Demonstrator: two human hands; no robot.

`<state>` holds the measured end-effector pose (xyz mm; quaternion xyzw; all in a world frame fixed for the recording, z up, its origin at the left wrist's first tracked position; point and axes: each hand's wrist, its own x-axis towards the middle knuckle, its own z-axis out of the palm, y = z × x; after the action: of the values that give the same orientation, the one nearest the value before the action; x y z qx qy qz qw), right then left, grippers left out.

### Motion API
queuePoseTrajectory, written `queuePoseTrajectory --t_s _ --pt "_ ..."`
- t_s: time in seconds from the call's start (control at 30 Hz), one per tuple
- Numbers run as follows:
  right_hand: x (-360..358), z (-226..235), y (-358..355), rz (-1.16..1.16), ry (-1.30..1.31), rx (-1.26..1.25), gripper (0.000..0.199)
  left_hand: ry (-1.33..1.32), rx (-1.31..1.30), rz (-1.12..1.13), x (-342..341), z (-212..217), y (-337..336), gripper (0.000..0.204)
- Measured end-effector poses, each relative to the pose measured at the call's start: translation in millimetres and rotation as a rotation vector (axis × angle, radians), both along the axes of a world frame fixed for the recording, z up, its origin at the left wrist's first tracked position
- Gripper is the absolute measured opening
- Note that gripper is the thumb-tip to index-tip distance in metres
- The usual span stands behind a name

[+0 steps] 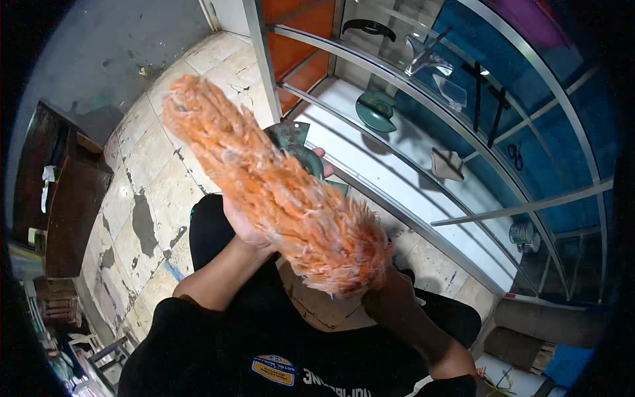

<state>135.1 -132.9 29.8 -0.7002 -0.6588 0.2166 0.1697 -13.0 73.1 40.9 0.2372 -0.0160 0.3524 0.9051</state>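
Duster [271,188] sits clenched in the right hand [385,294] at its near end, while beneath it the upturned left hand [243,223] grasps a green piece [307,157]

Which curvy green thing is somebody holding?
The green piece partly hidden behind the fluffy orange duster, held in the left hand. The other green one lies on the white shelf, with no hand touching it.

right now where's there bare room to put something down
Floor tiles between the brown cabinet and duster; white shelf between the beige piece and can, though a rail crosses. Crowded: left hand, where duster and green piece overlap.
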Motion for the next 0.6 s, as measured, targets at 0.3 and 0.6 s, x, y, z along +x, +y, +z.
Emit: queuePoseTrajectory --t_s 0.3,0.6 --pt "1 37 26 -0.194 0.016 -0.067 0.026 0.052 -0.249 0.279 -19 3 -5 0.065" --pt "-2 16 44 -0.262 0.329 0.335 0.02 0.019 -0.213 0.216 -44 -11 0 0.062"
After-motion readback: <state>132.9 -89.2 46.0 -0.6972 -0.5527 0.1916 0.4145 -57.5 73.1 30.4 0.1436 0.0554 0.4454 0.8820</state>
